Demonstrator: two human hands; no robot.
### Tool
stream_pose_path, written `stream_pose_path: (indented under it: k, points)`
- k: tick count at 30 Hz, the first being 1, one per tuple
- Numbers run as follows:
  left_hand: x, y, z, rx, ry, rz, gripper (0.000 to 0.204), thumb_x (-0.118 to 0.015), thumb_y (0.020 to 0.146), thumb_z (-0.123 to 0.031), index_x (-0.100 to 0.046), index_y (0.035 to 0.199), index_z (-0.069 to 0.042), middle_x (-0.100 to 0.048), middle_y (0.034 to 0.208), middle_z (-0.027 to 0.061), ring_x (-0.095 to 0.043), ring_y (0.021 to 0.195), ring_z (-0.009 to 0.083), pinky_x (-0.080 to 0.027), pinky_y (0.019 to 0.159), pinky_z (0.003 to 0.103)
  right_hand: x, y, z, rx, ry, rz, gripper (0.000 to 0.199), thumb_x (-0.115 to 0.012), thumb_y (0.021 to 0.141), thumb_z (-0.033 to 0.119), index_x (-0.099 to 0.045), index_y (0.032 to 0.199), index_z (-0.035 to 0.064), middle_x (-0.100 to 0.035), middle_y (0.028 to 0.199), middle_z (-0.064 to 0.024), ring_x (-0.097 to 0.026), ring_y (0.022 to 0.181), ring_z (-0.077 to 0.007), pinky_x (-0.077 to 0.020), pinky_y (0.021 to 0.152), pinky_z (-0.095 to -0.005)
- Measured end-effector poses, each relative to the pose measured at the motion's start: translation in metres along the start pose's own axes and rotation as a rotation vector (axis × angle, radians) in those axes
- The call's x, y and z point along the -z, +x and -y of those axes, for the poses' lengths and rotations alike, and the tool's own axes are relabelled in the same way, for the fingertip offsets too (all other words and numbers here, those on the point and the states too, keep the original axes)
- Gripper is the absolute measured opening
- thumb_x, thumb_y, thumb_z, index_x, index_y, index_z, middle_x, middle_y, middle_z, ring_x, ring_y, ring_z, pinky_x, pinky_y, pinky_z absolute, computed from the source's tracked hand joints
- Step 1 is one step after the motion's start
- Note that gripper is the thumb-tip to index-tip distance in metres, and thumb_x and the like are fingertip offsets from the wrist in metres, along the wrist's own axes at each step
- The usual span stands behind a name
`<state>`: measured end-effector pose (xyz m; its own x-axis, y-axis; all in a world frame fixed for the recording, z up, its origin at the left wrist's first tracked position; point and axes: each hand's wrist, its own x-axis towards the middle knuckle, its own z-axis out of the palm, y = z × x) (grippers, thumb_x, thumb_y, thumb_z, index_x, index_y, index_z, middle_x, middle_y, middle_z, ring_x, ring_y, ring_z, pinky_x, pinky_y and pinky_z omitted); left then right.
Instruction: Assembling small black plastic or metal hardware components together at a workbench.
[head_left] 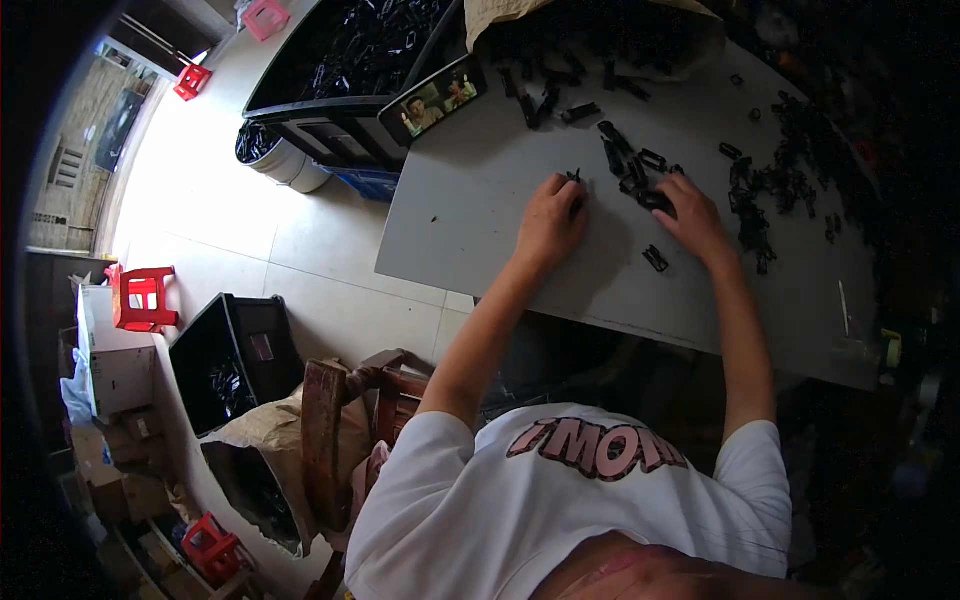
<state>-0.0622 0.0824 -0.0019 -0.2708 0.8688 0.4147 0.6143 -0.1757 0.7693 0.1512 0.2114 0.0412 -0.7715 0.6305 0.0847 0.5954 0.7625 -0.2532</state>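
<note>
Over the grey table (465,215), my left hand (550,222) is closed around a small black plastic piece (574,177), whose tip shows past the fingers. To its right, my right hand (695,218) reaches into a loose cluster of black plastic pieces (612,150). Its thumb and fingers curl round a dark piece (656,201) at the near end of that cluster; its exact shape is partly hidden. Between the two forearms lies one separate black clip-like piece (655,258), touched by neither hand.
A paper sack (690,62) spills black pieces at the table's far edge. More pieces (765,190) are heaped on the right. A phone (433,100) playing video leans at the far left corner. Beyond stand a full black crate (350,130) and a bucket (290,165).
</note>
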Motion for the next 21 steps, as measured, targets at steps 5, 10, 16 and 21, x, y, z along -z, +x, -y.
stream_pose_path:
  k: [5,10,16,21]
  points:
    - [-0.002,-0.001,0.003,0.027,-0.017,0.009,0.017,-0.062,0.073,-0.006,-0.056,0.089,-0.004,-0.053,0.094,0.0148,-0.055,0.089,0.0359,-0.046,0.076,0.042,-0.001,0.001,0.003,-0.131,0.132,0.032,0.030,-0.069,0.076,0.009,-0.054,0.101,0.0030,-0.056,0.104,-0.0120,-0.058,0.095,-0.0307,-0.0480,0.078,-0.0382]
    - [-0.001,-0.001,0.001,0.078,-0.034,0.002,0.019,-0.062,0.076,-0.006,-0.057,0.094,-0.004,-0.054,0.101,0.0152,-0.056,0.094,0.0363,-0.047,0.080,0.040,-0.012,-0.002,-0.006,-0.206,0.228,-0.084,0.023,-0.066,0.084,0.018,-0.054,0.088,-0.0002,-0.057,0.087,-0.0142,-0.058,0.084,-0.0322,-0.0466,0.071,-0.0398]
    - [-0.001,-0.002,0.003,0.087,-0.124,-0.060,0.018,-0.062,0.077,-0.005,-0.058,0.094,-0.004,-0.054,0.100,0.0158,-0.056,0.093,0.0358,-0.047,0.080,0.039,-0.018,-0.014,-0.006,-0.275,0.117,-0.365,0.027,-0.058,0.091,0.024,-0.058,0.087,-0.0030,-0.056,0.081,-0.0129,-0.055,0.071,-0.0274,-0.0433,0.064,-0.0356]
    - [0.000,0.001,-0.003,0.054,-0.082,-0.072,0.018,-0.063,0.076,-0.005,-0.058,0.093,-0.003,-0.054,0.099,0.0152,-0.056,0.091,0.0348,-0.047,0.079,0.039,-0.029,-0.052,-0.017,-0.346,0.284,-0.479,0.026,-0.057,0.093,0.023,-0.059,0.091,-0.0023,-0.054,0.071,-0.0078,-0.050,0.059,-0.0163,-0.0412,0.056,-0.0306]
